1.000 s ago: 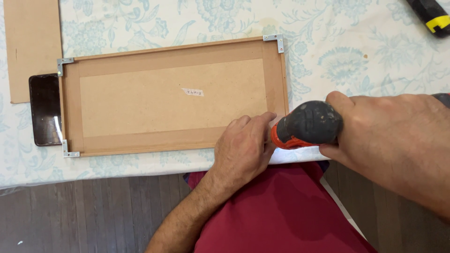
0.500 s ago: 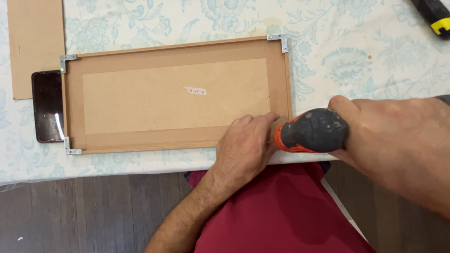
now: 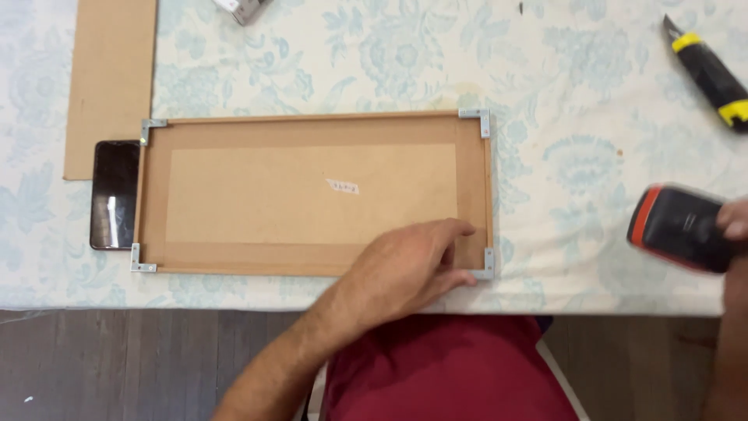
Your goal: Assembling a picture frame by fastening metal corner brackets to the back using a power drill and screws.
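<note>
A wooden picture frame (image 3: 312,195) lies face down on the table, its brown backing board up and a metal bracket at each corner. My left hand (image 3: 409,269) rests flat on its near right part, fingers by the near right bracket (image 3: 487,265). My right hand (image 3: 736,234) is at the right edge of view, holding a black and orange power screwdriver (image 3: 678,226) over the tablecloth, apart from the frame.
A pale floral tablecloth (image 3: 561,93) covers the table. A dark phone (image 3: 114,195) lies against the frame's left end. A brown board (image 3: 109,78) sits at the far left, a yellow and black utility knife (image 3: 709,70) at the far right. Dark wood floor lies below.
My right hand has pulled the screwdriver away from the frame's near right corner to the right. My left hand stays on the frame, and the corner bracket now shows.
</note>
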